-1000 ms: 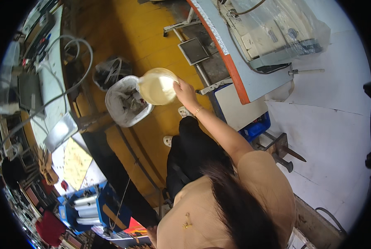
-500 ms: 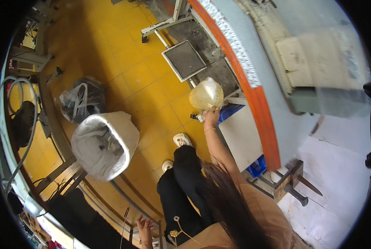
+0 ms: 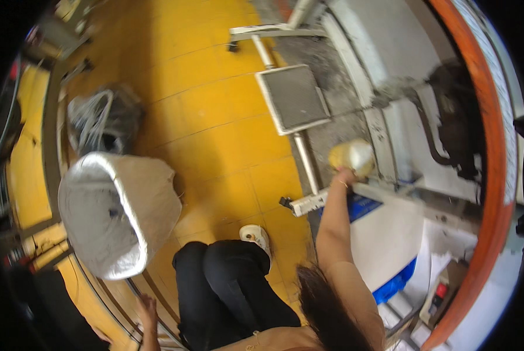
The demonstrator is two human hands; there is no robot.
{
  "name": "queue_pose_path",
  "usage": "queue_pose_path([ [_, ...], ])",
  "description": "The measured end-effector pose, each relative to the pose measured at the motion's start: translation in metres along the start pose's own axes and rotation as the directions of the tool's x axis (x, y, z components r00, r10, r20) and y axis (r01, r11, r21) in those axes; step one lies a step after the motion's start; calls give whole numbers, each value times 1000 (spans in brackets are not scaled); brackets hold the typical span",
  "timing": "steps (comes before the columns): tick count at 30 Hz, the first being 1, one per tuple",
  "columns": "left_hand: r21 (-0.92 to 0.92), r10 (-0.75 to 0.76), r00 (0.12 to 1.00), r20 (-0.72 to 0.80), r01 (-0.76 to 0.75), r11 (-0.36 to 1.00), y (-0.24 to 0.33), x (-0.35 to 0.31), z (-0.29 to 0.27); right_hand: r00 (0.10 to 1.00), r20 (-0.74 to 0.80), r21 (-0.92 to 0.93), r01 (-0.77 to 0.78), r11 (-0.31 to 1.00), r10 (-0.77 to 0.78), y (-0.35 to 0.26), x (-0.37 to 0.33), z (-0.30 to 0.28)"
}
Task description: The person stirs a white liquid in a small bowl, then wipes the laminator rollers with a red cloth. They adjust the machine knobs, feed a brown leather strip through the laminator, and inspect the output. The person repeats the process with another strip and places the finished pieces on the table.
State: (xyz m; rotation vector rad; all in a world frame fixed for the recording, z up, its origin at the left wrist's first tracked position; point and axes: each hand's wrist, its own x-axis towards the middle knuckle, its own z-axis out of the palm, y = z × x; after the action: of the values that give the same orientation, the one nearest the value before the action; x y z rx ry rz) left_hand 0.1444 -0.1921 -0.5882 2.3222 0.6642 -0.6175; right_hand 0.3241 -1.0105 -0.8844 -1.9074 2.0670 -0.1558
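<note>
Low under the sewing table, my right hand [image 3: 346, 176] is closed on a rounded, yellowish see-through thing with a pale end [image 3: 360, 159]; its exact kind I cannot make out. My arm stretches forward and right, beside a white board [image 3: 385, 228] with blue plastic [image 3: 361, 206] at its edge. Down at the left, my left hand [image 3: 148, 310] is beside a dark metal rail [image 3: 134, 288]. Its fingers are small and blurred, so whether they grip the rail is unclear. Just beyond it stands a wide grey-white fabric bin [image 3: 162, 196] with a silvery rim.
A grey foot pedal [image 3: 300, 97] sits on the table's white frame [image 3: 265, 52]. The table's orange edge [image 3: 487, 146] curves along the right, with a black motor-like unit [image 3: 452, 117] beneath. A knotted clear plastic bag [image 3: 107, 120] lies on the yellow floor [image 3: 215, 134] behind the bin.
I have leaned lower and the view has shifted. My right hand has carried the yellowish thing farther in beneath the table. My left hand has come closer to the rail and the bin.
</note>
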Motion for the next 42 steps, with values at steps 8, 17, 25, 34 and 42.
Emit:
queue_pose_path([
  [8,-311,-179,984,-20,164,936,51,-6,30,907,304,758,-415,504,290,-37,-39,-39],
  [17,-208,-247,969,1,242,948,66,-91,-12,993,8,235,-120,965,121,-54,-95,-98],
  [25,-466,-340,936,87,340,817,151,-202,-111,761,632,458,-215,863,-145,10,-273,-118],
  [34,-895,-251,967,-52,67,441,274,-351,-304,-529,788,598,533,598,-317,-66,-613,-428],
  [42,-779,-437,646,-626,-495,385,228,-490,-458,-897,408,913,401,73,-170,-166,-906,-565],
])
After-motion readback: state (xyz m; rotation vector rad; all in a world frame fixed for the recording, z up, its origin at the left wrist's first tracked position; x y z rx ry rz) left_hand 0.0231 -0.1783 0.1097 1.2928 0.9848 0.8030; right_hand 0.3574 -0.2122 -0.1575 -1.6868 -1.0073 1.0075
